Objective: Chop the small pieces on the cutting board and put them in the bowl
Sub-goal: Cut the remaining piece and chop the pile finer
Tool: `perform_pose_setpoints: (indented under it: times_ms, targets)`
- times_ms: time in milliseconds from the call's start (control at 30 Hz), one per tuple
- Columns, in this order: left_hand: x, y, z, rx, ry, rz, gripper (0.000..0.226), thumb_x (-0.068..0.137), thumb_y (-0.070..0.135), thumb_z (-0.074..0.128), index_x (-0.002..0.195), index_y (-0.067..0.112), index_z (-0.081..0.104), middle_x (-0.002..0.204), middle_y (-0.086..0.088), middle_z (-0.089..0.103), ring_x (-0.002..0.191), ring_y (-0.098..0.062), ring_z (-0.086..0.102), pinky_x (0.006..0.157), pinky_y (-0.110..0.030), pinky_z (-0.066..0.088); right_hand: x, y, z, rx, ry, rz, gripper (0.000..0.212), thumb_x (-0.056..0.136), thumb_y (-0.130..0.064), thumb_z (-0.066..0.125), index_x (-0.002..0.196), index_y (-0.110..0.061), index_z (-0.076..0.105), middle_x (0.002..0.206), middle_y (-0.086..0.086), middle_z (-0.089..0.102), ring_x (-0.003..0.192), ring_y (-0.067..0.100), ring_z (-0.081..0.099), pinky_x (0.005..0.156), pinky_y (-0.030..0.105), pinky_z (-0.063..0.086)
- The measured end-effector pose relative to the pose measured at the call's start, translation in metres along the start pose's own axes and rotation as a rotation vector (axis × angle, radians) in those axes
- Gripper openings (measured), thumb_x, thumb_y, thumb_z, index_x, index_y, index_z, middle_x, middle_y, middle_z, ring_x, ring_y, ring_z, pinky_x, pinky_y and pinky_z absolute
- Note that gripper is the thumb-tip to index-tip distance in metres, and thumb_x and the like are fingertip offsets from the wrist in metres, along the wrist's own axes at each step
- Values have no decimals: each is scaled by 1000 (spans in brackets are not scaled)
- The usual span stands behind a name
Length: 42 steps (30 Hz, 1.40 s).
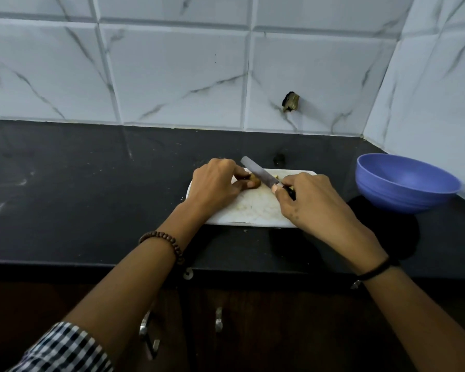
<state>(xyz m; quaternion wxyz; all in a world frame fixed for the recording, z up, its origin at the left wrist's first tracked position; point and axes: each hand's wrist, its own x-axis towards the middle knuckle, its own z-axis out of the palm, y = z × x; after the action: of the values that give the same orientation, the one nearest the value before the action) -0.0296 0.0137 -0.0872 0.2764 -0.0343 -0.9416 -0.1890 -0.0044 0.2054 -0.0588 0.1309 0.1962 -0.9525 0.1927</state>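
Observation:
A white cutting board [253, 213] lies on the black counter. On its far left part sits a small brown piece [255, 181], which my left hand [215, 187] pinches between thumb and fingers. My right hand [309, 202] grips the dark handle of a knife [258, 173]. The blade slants up and to the left, its edge against the right side of the brown piece. A few pale cut bits [277, 176] lie on the board behind the blade. A blue bowl [403, 183] stands to the right of the board, and nothing shows inside it.
The black counter [91, 189] runs to a marble-tiled wall [172, 76] behind and on the right. A dark spot [279, 158] marks the counter just beyond the board. Cabinet handles [218, 319] show below the counter's front edge.

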Motion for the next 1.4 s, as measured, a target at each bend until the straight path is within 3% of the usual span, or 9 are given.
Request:
perform_pose_setpoints:
  times_ms: [300, 433, 600, 733, 800, 900, 1033, 1200, 1400]
  targets:
    - [4, -3, 2, -37, -24, -62, 15, 86, 45, 67, 99, 42, 75, 101, 8, 73, 103, -20, 63, 75, -36, 50, 8, -27, 5, -171, 1, 40, 20, 101, -24, 46, 97, -13, 62, 89, 6, 56, 82, 29, 58, 63, 31, 36]
    - [5, -2, 4, 5, -9, -84, 16, 87, 50, 66, 99, 44, 75, 100, 8, 72, 98, -19, 63, 73, -37, 50, 8, -35, 0, -192, -27, 39, 14, 102, -20, 45, 89, -17, 46, 81, 1, 41, 67, 22, 41, 59, 31, 33]
    - [6, -2, 6, 74, -5, -91, 17, 88, 49, 66, 101, 42, 75, 103, 9, 71, 98, -20, 64, 70, -35, 48, -1, -36, -3, -218, -55, 19, 14, 104, -22, 41, 91, -17, 44, 74, -3, 30, 63, 17, 32, 53, 29, 28]
    - [5, -2, 3, 59, 4, -71, 18, 88, 49, 66, 103, 42, 75, 109, 9, 70, 103, -20, 63, 74, -36, 49, -12, -32, -7, -174, -130, 46, 11, 103, -20, 43, 96, -15, 50, 72, -4, 27, 59, 13, 31, 62, 31, 34]
    - [3, 0, 2, 57, 1, -56, 21, 89, 50, 64, 105, 41, 74, 109, 9, 70, 104, -19, 62, 72, -34, 47, -17, -32, -9, -177, -138, 43, 12, 103, -19, 43, 91, -17, 46, 72, -5, 26, 56, 10, 29, 59, 30, 33]
    - [2, 3, 1, 107, 7, -32, 22, 91, 45, 61, 110, 41, 71, 109, 9, 69, 101, -20, 63, 68, -32, 43, -18, -33, -13, -176, -166, 39, 13, 102, -20, 46, 89, -17, 44, 76, -3, 35, 57, 9, 34, 49, 27, 28]
    - [4, 1, 5, 143, -42, -9, 30, 95, 40, 56, 123, 33, 64, 120, 12, 61, 106, -18, 61, 72, -32, 40, -23, -24, -22, -176, -215, 68, 19, 102, -26, 48, 100, -12, 60, 81, 1, 48, 65, 14, 49, 50, 26, 31]
    - [4, 2, 5, 164, -62, 17, 25, 95, 44, 54, 115, 34, 66, 116, 13, 61, 101, -15, 62, 68, -30, 37, -36, -15, -42, -183, -260, 60, 26, 102, -33, 46, 107, -14, 63, 79, 2, 51, 62, 13, 51, 49, 25, 33]
    - [3, 0, 5, 178, -60, 0, 26, 92, 47, 54, 109, 33, 66, 115, 13, 61, 94, -15, 63, 71, -34, 49, -41, -14, -66, -221, -262, 5, 33, 100, -37, 49, 120, -16, 65, 88, 3, 60, 69, 16, 60, 58, 29, 48]
